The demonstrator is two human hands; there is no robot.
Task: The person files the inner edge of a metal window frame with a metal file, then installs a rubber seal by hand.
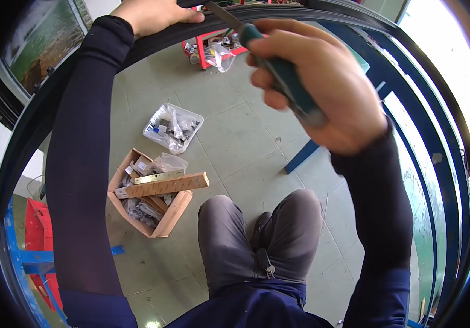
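My right hand (311,71) is wrapped round the dark green handle of a knife (295,90), blurred by motion. Its grey blade points up and left, with the tip by the long black frame (164,39) that curves across the top of the view. At the upper left, my left hand (150,15) grips this frame, thumb stretched to the right beneath a short black piece close to the blade tip. The view's top edge cuts off part of this hand.
On the tiled floor are a cardboard box (172,221) of wrapped parts and a white plastic tray (153,136) with bagged pieces. A red rack (202,57) stands beyond. Blue supports (300,157) rise at right; a red bin (38,227) is at left.
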